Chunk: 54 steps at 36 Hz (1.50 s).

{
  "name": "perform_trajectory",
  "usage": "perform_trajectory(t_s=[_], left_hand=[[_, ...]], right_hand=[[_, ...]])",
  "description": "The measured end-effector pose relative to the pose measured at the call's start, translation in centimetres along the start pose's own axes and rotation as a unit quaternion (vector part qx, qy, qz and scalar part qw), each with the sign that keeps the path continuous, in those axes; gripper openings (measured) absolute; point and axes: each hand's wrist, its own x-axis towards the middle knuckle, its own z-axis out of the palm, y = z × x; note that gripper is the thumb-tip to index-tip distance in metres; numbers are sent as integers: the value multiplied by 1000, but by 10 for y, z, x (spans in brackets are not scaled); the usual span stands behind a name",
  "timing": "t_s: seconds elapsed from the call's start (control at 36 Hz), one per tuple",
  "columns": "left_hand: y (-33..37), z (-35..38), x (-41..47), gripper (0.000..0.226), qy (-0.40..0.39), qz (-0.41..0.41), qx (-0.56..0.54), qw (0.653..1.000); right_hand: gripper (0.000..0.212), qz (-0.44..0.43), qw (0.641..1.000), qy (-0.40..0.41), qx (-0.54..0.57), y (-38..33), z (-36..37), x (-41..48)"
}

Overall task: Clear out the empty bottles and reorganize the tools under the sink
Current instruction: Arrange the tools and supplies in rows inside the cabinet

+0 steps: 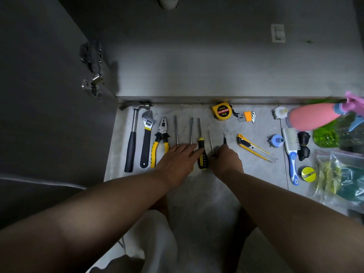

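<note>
On the floor (262, 174), a hammer (132, 138), a wrench (146, 134) and pliers (160, 140) are laid in 1 row. The left hand (177, 160) is spread flat, fingers straight, touching a yellow-black screwdriver (201, 154). A small screwdriver (224, 138) is gripped by the right hand (224, 160). Further right, a pink bottle (311, 119) and a green bottle (327, 135) are lying.

Left hand (177, 161) lies flat; right hand (225, 161) curls.

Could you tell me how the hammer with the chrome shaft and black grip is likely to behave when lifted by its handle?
The chrome-shafted hammer probably feels head-heavy and dips forward, as its metal head sits at the far end. Its black grip looks rubbery, so likely not slippery. Its broad claw head should stop it rolling.
</note>
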Motion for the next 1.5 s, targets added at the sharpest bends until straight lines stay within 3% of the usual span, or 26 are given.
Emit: perform_trajectory(t_s=[0.28, 0.44, 0.64, 0.89, 1.17, 1.28, 1.39, 1.5], left_hand=[[1, 0, 0, 86, 12, -1, 17, 1000], [1, 1, -1, 87, 22, 2, 21, 1000], [0, 1, -1, 88, 13, 7, 26, 1000], [1, 0, -1, 86, 0, 4, 30, 1000], [2, -16, 2, 81, 1, 14, 26, 1000], [4, -44, 19, 71, 28, 32, 17, 999], [10, -86, 52, 48, -24, 45, 31, 998], [29, -126, 87, 50, -191, 52, 87, 976]], right_hand=[[21, -12, 1000, 11, -16, 5, 2, -4], [36, 2, 994, 106, -16, 13, 5, -12], [35, 54, 997, 45, 2, 32, 3, -1], [36, 77, 996, 50, 3, 48, -4, 8], [43, 32, 998, 37, -43, 47, -19, 11], [44, -81, 991, 32, -100, 43, -57, 17], [35, -190, 951, -88, -229, 35, -121, 32], [38, -180, 930, -149, -284, 29, -178, 29]])
